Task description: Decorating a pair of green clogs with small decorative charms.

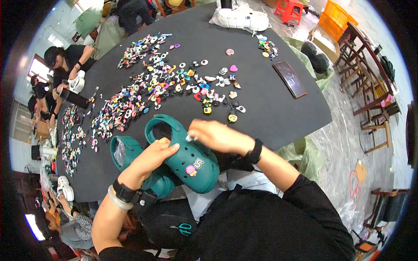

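Note:
A teal green foam clog (209,177) is tilted over the near table edge, toe toward me. My left hand (151,160) grips it at the side, thumb on the upper by the opening. Two charms sit on the clog's toe: a pink lollipop charm (190,170) and a white-and-black number charm (199,163). At the clog's other side, my right hand (220,137) is closed in a pinch, slightly blurred, with a small white piece (189,138) at its fingertips, too small to name. The matching clog (162,186) lies to the left, partly behind my left forearm.
Loose colourful shoe charms (126,106) spread over the black table (265,117). A phone (289,79) lies at the right and a white clog (244,19) at the far edge. Teal scissors (184,228) rest near my lap. Co-workers (69,61) handle white clogs along the left side.

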### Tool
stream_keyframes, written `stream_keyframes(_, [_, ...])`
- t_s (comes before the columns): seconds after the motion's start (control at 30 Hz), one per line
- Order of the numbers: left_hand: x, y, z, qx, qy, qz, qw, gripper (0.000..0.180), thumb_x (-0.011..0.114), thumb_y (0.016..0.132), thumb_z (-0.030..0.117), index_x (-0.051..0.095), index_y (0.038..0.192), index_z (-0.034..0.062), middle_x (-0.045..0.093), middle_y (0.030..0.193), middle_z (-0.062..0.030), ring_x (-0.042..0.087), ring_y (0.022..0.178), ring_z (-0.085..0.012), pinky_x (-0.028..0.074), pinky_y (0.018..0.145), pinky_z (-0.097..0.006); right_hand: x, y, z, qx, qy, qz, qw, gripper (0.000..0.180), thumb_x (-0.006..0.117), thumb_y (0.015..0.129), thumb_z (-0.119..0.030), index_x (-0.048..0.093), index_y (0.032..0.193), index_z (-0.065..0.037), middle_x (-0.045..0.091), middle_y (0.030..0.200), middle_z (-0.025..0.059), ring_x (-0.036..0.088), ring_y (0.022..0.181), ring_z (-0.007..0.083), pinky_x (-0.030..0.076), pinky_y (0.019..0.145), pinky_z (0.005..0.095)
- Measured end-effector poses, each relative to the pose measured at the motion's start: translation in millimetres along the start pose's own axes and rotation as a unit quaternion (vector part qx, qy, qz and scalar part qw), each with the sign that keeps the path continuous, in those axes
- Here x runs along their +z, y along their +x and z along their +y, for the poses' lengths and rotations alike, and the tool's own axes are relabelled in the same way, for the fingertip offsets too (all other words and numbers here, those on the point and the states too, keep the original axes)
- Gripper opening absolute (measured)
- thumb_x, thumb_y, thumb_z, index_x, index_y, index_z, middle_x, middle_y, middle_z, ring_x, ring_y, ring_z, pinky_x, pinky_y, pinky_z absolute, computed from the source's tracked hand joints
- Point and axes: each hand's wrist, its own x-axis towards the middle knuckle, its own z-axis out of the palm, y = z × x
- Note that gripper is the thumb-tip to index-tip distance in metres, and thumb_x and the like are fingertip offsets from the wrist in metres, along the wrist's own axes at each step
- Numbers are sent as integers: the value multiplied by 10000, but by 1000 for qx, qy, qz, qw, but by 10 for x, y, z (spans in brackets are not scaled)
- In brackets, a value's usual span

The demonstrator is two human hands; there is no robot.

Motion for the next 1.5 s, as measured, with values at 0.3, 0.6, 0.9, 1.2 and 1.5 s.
stream_keyframes(0.3, [-27, -2, 59, -14, 17, 6, 1000, 382, 596, 912, 380, 526, 830, 14, 425, 853, 3, 407, 858, -92, 352, 796, -272, -804, 351, 728, 94, -15, 325, 941, 192, 506, 976, -237, 584, 1042, -74, 541, 636, 8, 539, 548, 86, 442, 509, 247])
stream_keyframes(0.6, [-18, 23, 83, -43, 27, 9, 999, 407, 591, 912, 394, 562, 838, -5, 485, 911, -10, 440, 899, -99, 358, 841, -279, -798, 282, 986, 57, -135, 330, 933, 397, 560, 932, -276, 517, 1259, -57, 615, 950, 161, 602, 844, 229, 491, 769, 355])
stream_keyframes(0.9, [3, 1, 8, -30, 27, 16, 999, 365, 598, 913, 347, 538, 789, 9, 390, 842, 6, 397, 829, -92, 344, 760, -278, 225, -481, -653, -64, -225, 54, 971, 496, 744, 679, -526, 575, 731, -63, 599, 688, 104, 628, 591, 303, 496, 532, 401])
stream_keyframes(1.2, [-4, -27, 18, 24, 38, 28, 999, 371, 595, 919, 307, 454, 737, 17, 345, 820, 10, 361, 797, -88, 331, 736, -272, 325, -312, -498, -86, -228, -1, 970, 375, 685, 791, -402, 559, 704, -59, 572, 650, 101, 599, 509, 296, 493, 488, 390])
stream_keyframes(1.5, [-11, -26, 49, 8, 66, 26, 997, 359, 589, 922, 314, 532, 780, -10, 382, 826, 6, 378, 798, -92, 327, 743, -265, 468, -370, -386, -178, -278, 29, 943, 221, 631, 840, -210, 498, 765, -51, 513, 651, 82, 588, 501, 268, 489, 470, 376])
